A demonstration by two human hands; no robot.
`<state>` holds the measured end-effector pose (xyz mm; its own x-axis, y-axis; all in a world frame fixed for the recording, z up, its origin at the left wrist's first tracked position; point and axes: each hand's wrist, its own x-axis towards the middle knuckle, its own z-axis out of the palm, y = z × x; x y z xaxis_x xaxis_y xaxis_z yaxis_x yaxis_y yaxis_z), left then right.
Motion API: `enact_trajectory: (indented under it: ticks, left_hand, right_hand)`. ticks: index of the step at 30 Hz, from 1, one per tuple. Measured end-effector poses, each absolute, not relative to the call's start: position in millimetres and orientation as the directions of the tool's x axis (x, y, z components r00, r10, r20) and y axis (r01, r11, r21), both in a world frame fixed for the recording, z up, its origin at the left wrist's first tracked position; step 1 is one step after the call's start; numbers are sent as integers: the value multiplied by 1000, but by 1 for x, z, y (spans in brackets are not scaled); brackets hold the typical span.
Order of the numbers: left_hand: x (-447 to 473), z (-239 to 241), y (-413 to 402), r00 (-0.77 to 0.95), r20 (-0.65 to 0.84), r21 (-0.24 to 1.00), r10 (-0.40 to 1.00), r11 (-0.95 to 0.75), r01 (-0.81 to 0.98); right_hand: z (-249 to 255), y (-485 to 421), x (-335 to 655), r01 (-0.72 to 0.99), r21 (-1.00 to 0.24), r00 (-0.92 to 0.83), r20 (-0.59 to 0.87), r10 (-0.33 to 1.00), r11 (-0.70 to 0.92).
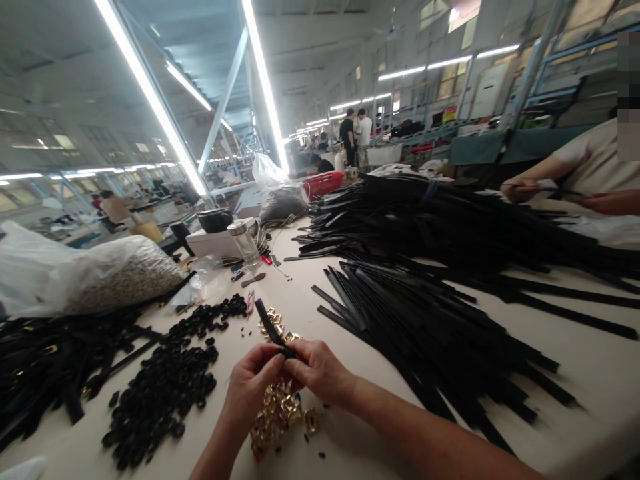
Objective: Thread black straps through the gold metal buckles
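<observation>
Both my hands meet over the table, fingers pinched around one black strap [269,321]. My left hand [257,375] grips it from the left, thumb on top. From the right, my right hand [320,373] pinches the same strap close to the left fingertips. One end of the strap sticks up and away from me; the part between the fingers is mostly hidden. Under and beyond my hands lie gold-coloured metal buckles [280,413] in a loose heap. To the left is a pile of small black loops [167,380].
Black straps [410,327] lie in large bundles on the right. At left are finished-looking straps [45,360] and a filled plastic bag [120,270]. A glass jar [244,243], pink snips [251,302] and a red basket [325,185] stand farther back. A co-worker's hand [520,190] is at right.
</observation>
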<state>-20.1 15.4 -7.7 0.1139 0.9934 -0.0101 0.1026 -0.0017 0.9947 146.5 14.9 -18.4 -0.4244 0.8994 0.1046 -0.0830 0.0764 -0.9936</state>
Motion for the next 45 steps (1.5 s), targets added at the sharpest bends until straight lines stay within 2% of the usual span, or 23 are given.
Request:
enact_trajectory:
  ticks: [3,6,14,18,21,25,27,30,32,35,39,42,45]
  left_hand:
    - [-16,-6,15,176,-42,998,984,32,61]
    - [-14,-6,16,178,-33,997,984,19,79]
    - [-12,-1,11,67,21,990,998,-30,141]
    - [-15,-1,10,42,22,986,999,-28,162]
    - [-20,-6,13,40,-35,997,999,32,69]
    - [-25,-13,15,59,-110,992,992,114,-61]
    - [-23,-11,13,51,-86,996,995,86,-6]
    - [-20,-4,9,43,43,983,998,-50,179]
    - [-18,0,8,44,72,973,996,-80,216]
    - [-17,0,10,51,0,991,999,-7,134]
    - [-14,-1,10,170,-41,999,985,35,35]
    - [-10,-1,8,190,-35,999,981,38,-15]
    - [-14,0,11,64,-38,986,997,48,-159]
  right_hand:
    - [-19,17,151,199,-939,-402,182,897,280]
    - [-19,18,153,302,-884,-399,224,889,358]
    - [-23,18,147,206,-923,-376,231,897,325]
    - [-23,17,145,9,-985,-426,154,892,174]
    - [-21,17,145,-83,-993,-468,108,877,79]
    - [-24,18,145,-48,-994,-467,105,878,93]
    - [-26,17,145,-3,-992,-454,113,884,126]
    - [-28,16,145,116,-977,-398,118,910,178]
    - [-28,15,145,183,-962,-361,124,924,201]
    - [-25,14,147,234,-946,-330,140,934,224]
    - [-21,14,149,244,-948,-301,126,945,204]
    - [-21,14,148,172,-971,-304,109,946,167]
    - [-21,15,147,15,-998,-345,49,937,57]
